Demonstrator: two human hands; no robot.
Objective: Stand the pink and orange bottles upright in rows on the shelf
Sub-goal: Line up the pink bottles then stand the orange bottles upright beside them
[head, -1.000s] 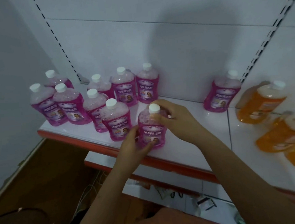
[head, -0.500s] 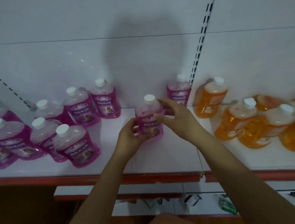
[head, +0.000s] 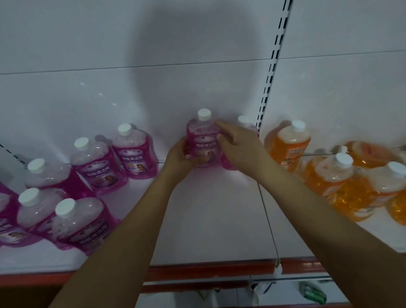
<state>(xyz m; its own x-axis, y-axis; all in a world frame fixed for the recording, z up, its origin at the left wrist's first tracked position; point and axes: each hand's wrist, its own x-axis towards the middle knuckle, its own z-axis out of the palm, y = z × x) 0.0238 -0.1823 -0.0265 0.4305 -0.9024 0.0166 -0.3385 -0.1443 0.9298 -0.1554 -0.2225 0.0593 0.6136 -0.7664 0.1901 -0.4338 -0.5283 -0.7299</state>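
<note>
Since half a second ago I've carried the pink bottle (head: 202,141) from mid-shelf back toward twelve o'clock, near the rear wall. Left hand (head: 179,153) and right hand (head: 238,142) both clasp it, fingers wrapped round its sides, upright. At three o'clock, just beside it, another pink bottle (head: 244,121) stands half hidden by my right hand; I reckon a careless release could knock it against the orange bottle (head: 289,142).
</note>
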